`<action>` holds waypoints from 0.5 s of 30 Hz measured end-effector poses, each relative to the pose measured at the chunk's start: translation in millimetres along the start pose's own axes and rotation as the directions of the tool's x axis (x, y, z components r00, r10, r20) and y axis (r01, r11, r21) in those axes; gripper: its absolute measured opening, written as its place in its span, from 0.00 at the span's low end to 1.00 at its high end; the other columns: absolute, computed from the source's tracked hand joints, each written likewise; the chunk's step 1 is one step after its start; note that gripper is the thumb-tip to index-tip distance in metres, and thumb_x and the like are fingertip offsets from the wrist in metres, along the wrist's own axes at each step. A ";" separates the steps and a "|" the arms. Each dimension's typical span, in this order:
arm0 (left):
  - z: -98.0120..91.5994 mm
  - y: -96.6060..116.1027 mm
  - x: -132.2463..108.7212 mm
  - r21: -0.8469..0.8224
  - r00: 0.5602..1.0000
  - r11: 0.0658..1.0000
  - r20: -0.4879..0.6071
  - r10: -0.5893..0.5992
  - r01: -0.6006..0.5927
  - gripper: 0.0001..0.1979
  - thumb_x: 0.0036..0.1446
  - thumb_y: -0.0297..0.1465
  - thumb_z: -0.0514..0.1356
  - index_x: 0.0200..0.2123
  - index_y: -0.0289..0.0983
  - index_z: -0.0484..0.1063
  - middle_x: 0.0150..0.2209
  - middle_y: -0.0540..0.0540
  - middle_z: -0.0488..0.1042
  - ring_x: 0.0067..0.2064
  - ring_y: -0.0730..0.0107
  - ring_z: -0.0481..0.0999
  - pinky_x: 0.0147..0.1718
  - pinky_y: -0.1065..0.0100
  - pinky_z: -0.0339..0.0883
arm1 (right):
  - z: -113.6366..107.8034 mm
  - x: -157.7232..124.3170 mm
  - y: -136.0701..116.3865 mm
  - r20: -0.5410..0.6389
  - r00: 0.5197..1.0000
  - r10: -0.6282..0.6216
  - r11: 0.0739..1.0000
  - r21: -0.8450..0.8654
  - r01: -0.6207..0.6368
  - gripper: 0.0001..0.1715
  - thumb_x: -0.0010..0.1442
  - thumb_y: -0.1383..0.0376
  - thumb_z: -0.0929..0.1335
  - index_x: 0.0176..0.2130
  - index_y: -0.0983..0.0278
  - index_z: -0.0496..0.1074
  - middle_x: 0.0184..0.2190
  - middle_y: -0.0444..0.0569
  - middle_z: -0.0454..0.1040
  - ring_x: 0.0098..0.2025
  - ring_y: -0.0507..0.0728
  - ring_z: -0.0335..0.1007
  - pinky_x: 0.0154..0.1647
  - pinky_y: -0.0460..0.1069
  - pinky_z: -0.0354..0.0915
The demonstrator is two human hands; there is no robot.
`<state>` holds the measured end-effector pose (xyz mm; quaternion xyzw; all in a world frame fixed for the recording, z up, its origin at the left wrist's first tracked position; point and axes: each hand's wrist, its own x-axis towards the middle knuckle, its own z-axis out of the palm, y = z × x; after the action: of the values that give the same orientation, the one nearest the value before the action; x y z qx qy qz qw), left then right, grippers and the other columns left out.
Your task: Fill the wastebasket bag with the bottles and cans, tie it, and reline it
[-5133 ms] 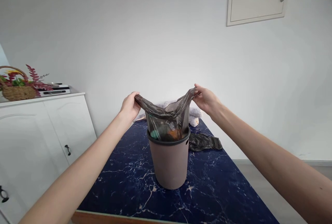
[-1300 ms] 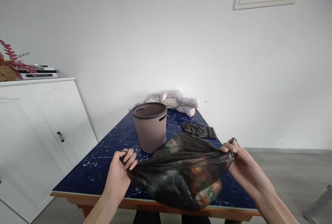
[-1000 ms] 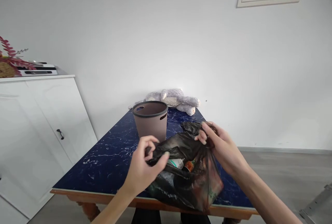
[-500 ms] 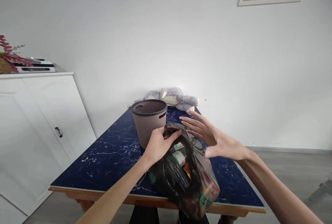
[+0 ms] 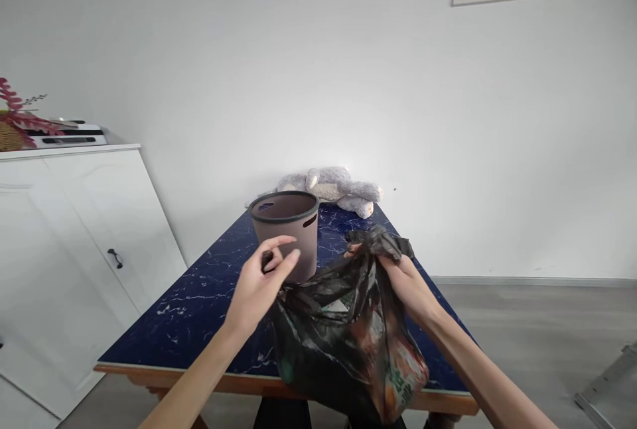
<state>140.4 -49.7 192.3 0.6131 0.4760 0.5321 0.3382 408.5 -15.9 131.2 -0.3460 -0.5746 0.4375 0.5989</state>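
Observation:
A thin black plastic bag (image 5: 323, 343) hangs at the table's near edge, bulging with packaged things. Their coloured wrappers show through its right side. My right hand (image 5: 411, 286) is closed around a bunched handle at the bag's upper right. My left hand (image 5: 256, 286) is at the bag's upper left, its lower fingers curled round a bit of black plastic while thumb and index finger stand apart. Between the hands the bag's mouth is partly gathered, with a pale package (image 5: 336, 306) just visible inside. Close behind my left hand stands a brown waste bin (image 5: 303, 243) with a dark rim.
The blue marble-patterned table (image 5: 199, 309) has a wooden edge. A grey plush toy (image 5: 328, 187) lies at its far end against the wall. To the left is a white cabinet (image 5: 94, 217) with a plant and a white device on top. A grey metal leg (image 5: 604, 376) stands at right.
My right hand has gone from spread fingers to gripping the bag's right handle. My left hand has moved left, drawing the bag's mouth wider across. The bin has stayed in place.

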 end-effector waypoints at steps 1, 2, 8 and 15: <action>-8.1 -5.3 -2.1 -0.070 0.998 0.997 -0.048 -0.029 0.026 0.20 0.61 0.46 0.70 0.51 0.43 0.77 0.30 0.55 0.54 0.28 0.72 0.58 0.28 0.69 0.58 | -3.2 -2.3 0.6 -0.039 0.999 0.028 0.994 0.110 -0.024 0.25 0.65 0.44 0.72 0.51 0.58 0.82 0.50 0.51 0.85 0.61 0.68 0.75 0.65 0.60 0.69; -14.9 -11.0 -3.3 -0.151 0.994 0.988 -0.092 -0.057 0.043 0.20 0.60 0.46 0.71 0.50 0.42 0.77 0.30 0.55 0.54 0.29 0.73 0.58 0.28 0.69 0.58 | -5.0 -4.1 0.9 -0.073 0.996 0.058 0.976 0.212 -0.041 0.27 0.64 0.43 0.73 0.53 0.57 0.82 0.52 0.50 0.84 0.63 0.67 0.74 0.66 0.59 0.68; -31.8 -39.9 4.0 -0.558 0.942 0.826 -0.230 -0.245 0.078 0.23 0.47 0.37 0.81 0.40 0.38 0.75 0.27 0.58 0.53 0.26 0.77 0.53 0.23 0.72 0.56 | 3.6 -0.4 -2.3 -0.132 0.973 0.189 0.810 0.582 -0.078 0.19 0.58 0.48 0.78 0.42 0.55 0.78 0.30 0.43 0.81 0.48 0.64 0.82 0.64 0.60 0.71; -25.9 -87.9 -40.6 -0.438 0.790 0.896 -0.524 -0.319 0.072 0.25 0.62 0.47 0.70 0.59 0.46 0.72 0.60 0.45 0.73 0.63 0.60 0.73 0.59 0.66 0.70 | 24.1 8.5 -11.6 -0.072 0.996 0.053 0.749 0.663 0.008 0.11 0.62 0.60 0.75 0.37 0.56 0.69 0.18 0.30 0.48 0.17 0.48 0.41 0.42 0.51 0.74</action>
<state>96.3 -62.4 103.3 0.2849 0.5010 0.7401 0.3466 385.7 -14.6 147.5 -0.1368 -0.3517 0.6045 0.7016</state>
